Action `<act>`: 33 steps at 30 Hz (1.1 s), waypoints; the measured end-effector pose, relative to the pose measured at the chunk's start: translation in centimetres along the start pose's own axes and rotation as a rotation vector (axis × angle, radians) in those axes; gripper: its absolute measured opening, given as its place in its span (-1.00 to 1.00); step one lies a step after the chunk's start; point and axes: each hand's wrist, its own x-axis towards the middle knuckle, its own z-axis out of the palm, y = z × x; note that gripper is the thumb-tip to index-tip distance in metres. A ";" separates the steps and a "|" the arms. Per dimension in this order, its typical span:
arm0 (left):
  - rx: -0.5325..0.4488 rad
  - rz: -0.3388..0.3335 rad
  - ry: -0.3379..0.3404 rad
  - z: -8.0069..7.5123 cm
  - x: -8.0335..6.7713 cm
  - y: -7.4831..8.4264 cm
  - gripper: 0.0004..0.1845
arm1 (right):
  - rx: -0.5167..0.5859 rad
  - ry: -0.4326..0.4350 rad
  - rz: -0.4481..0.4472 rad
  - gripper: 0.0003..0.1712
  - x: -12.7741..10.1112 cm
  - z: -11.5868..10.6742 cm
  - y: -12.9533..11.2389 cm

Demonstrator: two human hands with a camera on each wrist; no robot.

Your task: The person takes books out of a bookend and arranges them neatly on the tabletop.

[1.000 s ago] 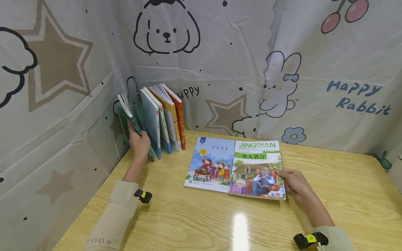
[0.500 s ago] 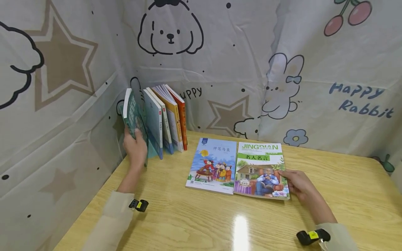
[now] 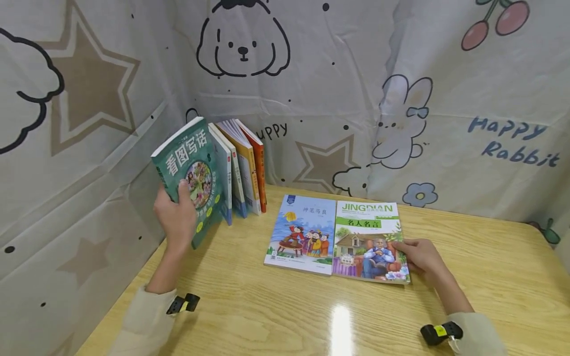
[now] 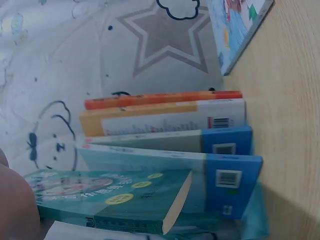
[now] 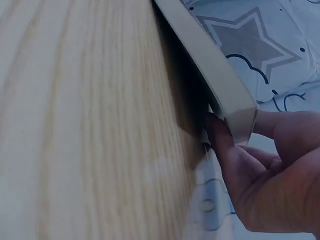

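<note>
My left hand (image 3: 175, 215) grips a green book (image 3: 187, 170) by its spine side, thumb across the front cover. The book is tilted, its cover turned toward the head camera, beside the row of standing books. In the left wrist view the green book (image 4: 115, 195) overlaps the row's lower end, and only part of the hand (image 4: 17, 205) shows. On the right, my right hand (image 3: 423, 257) pinches the edge of a white and green book (image 3: 369, 242) lying on the table. The right wrist view has that hand's fingers and thumb around the book's corner (image 5: 237, 117), its edge raised off the wood.
Several books stand upright at the back left, among them a yellow one (image 3: 247, 163), an orange one (image 3: 258, 168) and a blue-based one (image 4: 232, 185). A blue picture book (image 3: 300, 235) lies flat left of the white and green one. Printed cloth (image 3: 311, 99) walls the wooden table (image 3: 258, 306).
The left hand has drawn the green book out from the left end of the row, toward the person, and turned its front cover into view. The right hand keeps its hold.
</note>
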 end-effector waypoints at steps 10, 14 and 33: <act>-0.104 0.053 -0.067 -0.8 -1.5 3.9 -0.62 | -0.319 0.141 -0.055 -0.31 -0.6 0.0 -0.6; -0.130 -0.001 -0.122 -0.6 -2.1 5.2 -0.61 | -0.327 0.138 -0.055 -0.33 -0.5 0.1 -0.4; -0.247 -0.088 -0.471 2.5 -6.5 7.0 -0.65 | -0.230 0.070 -0.352 -0.38 -3.4 0.1 -4.1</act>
